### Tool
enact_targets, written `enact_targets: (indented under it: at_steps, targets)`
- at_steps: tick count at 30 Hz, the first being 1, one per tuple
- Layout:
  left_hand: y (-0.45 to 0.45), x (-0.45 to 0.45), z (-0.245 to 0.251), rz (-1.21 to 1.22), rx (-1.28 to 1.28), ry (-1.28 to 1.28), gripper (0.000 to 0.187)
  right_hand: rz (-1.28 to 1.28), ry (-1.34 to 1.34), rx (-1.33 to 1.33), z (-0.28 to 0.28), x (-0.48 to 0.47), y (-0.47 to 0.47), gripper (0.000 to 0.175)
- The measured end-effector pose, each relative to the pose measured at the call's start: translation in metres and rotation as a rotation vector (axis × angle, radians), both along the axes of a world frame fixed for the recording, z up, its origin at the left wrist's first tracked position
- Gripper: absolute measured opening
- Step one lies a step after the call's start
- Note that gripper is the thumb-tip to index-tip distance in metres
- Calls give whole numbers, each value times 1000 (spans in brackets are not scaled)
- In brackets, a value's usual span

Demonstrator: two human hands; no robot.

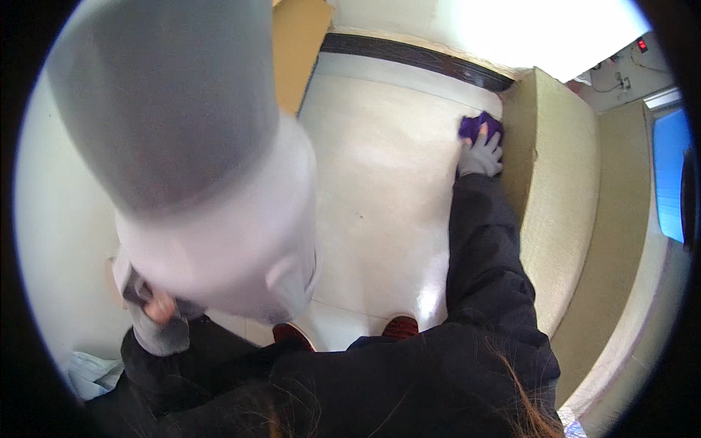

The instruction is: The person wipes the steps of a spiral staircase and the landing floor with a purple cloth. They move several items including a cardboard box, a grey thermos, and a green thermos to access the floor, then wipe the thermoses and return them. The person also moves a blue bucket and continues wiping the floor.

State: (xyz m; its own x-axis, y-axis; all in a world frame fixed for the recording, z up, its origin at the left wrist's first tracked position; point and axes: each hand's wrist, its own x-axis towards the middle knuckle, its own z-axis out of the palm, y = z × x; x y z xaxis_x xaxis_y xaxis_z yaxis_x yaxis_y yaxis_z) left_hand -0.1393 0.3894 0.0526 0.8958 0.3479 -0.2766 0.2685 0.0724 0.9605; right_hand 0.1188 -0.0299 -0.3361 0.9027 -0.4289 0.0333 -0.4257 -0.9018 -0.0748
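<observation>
My right hand (482, 156), in a light grey fingerless glove, presses a purple cloth (470, 127) onto the pale floor at the foot of a beige step. A large grey and white plastic container (213, 241), perhaps a bin, looms tilted and blurred at the left, close to the camera. At its lower left edge is my gloved left hand (159, 309), fingers curled on what looks like its rim or handle; the exact grip is partly hidden.
Beige steps or ledges (564, 202) run along the right. A cardboard piece (301, 52) and a dark baseboard (416, 59) lie ahead. My dark red shoes (401, 327) stand on the floor (378, 219). A pale crumpled cloth or bag (93, 375) is at lower left.
</observation>
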Motion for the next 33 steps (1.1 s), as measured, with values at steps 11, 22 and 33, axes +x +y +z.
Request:
enact_targets:
  at_steps: [11,22,33]
  targets:
    - [-30,5,10,5,18,139,45,964,-231,240,0,-43,151,46]
    - [-67,50,-45,-101,6,-109,43,1523,426,1080,84,-330,187,47]
    - [-66,115,-188,-29,183,-369,29,1199,866,1336,159,-285,156,50]
